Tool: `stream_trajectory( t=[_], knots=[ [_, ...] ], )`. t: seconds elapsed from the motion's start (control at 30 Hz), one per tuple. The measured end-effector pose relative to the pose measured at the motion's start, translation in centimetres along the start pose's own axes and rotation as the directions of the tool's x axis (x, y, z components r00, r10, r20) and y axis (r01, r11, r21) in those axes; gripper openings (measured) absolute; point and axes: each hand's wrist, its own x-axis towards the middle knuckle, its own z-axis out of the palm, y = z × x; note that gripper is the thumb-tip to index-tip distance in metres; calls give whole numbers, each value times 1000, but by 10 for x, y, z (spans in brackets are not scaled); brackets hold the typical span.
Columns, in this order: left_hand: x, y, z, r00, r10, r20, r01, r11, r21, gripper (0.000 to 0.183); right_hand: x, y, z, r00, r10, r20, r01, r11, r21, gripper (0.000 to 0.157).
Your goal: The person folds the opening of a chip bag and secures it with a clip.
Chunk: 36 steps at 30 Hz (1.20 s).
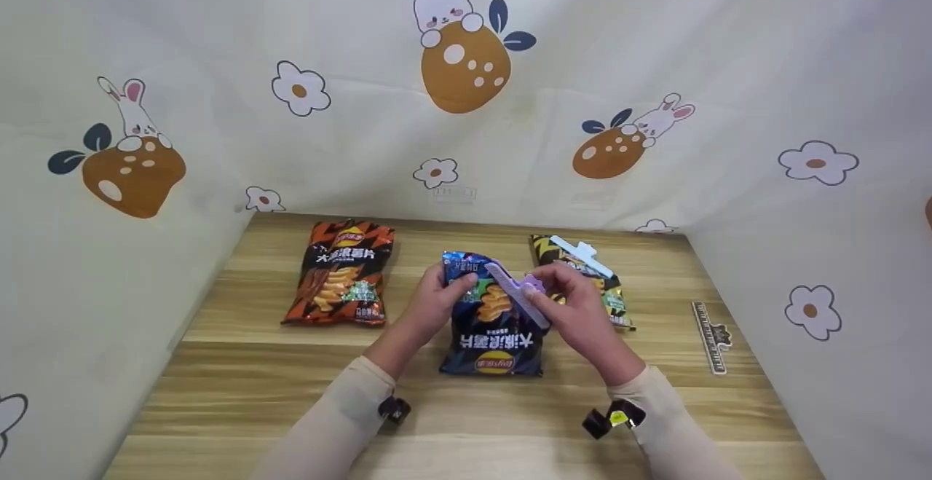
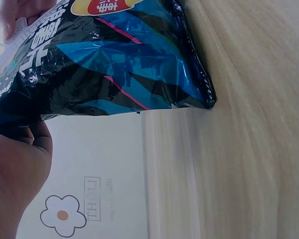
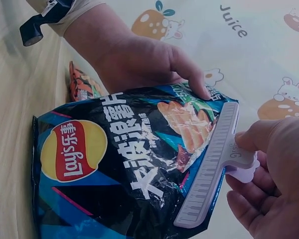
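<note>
A blue and black bag of potato chips (image 1: 496, 341) is held up over the table, its printed logo toward the near side in the head view. My left hand (image 1: 437, 298) grips the bag's upper left side, thumb on the front. A long lilac bag clip (image 3: 208, 169) lies slantwise across the bag's top corner. Between thumb and fingers, my right hand (image 1: 582, 312) pinches the handle of that clip. In the right wrist view the clip's bar runs along the bag's end. The left wrist view shows the bag's lower part (image 2: 139, 64).
An orange and black chip bag (image 1: 342, 276) lies at the left. Behind my right hand is a yellow and black chip bag (image 1: 615, 298) with a light blue clip (image 1: 582, 256) on it. A dark patterned clip (image 1: 710, 338) lies near the right edge of the wooden table (image 1: 247, 392).
</note>
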Motion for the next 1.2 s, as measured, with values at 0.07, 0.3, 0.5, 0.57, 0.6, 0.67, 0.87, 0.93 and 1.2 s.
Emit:
stream_trajectory(
  t=[0.07,0.3,0.5,0.57,0.6,0.67,0.87,0.93,1.2],
  knots=[
    [-1,0,-1,1000,-5,-1,5,1000,0,33,0,0,0,1000,0,4,0,1000,14,16],
    [-5,-3,-3,998,-66,10,66,997,39,50,-1,0,2,999,38,5,-39,998,50,16],
    [-15,-14,-7,976,-190,102,176,976,131,69,0,1,3,999,52,6,-52,997,53,15],
    [-19,-19,-8,960,-230,161,205,966,158,71,0,0,4,999,53,7,-54,997,52,16],
    [-20,-22,-9,952,-245,183,213,961,174,73,0,0,4,998,55,9,-55,997,53,16],
    [-21,-27,-10,940,-268,213,224,952,211,76,0,1,4,998,62,12,-63,996,59,18],
    [-25,-34,-13,924,-281,261,207,938,279,89,-1,3,5,996,91,15,-92,994,58,18],
    [-27,-36,-13,917,-285,279,202,934,293,93,-1,5,6,995,98,17,-99,994,53,18],
    [-33,-34,-15,894,-401,203,291,860,419,88,0,8,8,994,105,24,-105,994,-1,24]
  ],
)
